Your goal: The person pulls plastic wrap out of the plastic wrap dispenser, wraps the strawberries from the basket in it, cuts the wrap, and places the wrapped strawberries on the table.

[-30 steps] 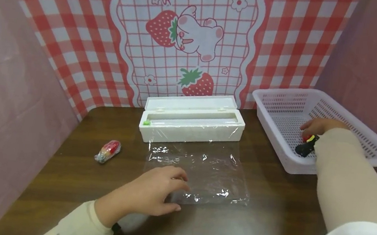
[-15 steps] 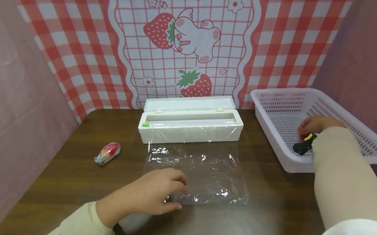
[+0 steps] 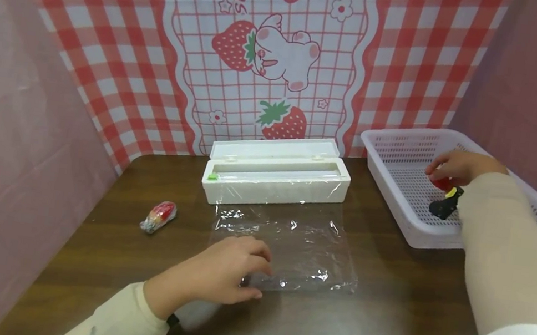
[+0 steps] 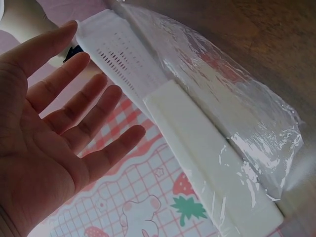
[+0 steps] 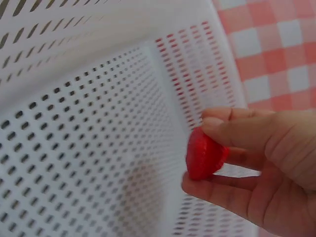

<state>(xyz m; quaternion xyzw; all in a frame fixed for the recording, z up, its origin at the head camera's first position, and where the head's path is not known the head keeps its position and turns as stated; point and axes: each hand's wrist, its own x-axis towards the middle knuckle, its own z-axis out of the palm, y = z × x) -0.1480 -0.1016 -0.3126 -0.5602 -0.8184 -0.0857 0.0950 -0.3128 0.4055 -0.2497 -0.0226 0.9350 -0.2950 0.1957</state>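
In the head view, my right hand is over the white basket. Its thumb and fingers pinch a small red thing, rounded and tapered like a toy strawberry; the fingers hide part of it. My left hand is by the near left part of a sheet of clear plastic film, fingers loosely bent and holding nothing; the left wrist view shows its palm facing the camera. The film runs out over the front of a white dispenser box with its lid up.
A small red and yellow thing wrapped in clear film lies on the left of the brown table. Behind the box hangs a red checked cloth. A black and yellow device sits at my right wrist.
My right hand has risen slightly within the basket, and the red thing shows more clearly below its fingers. The left hand stays by the film. The head view has shifted a little.
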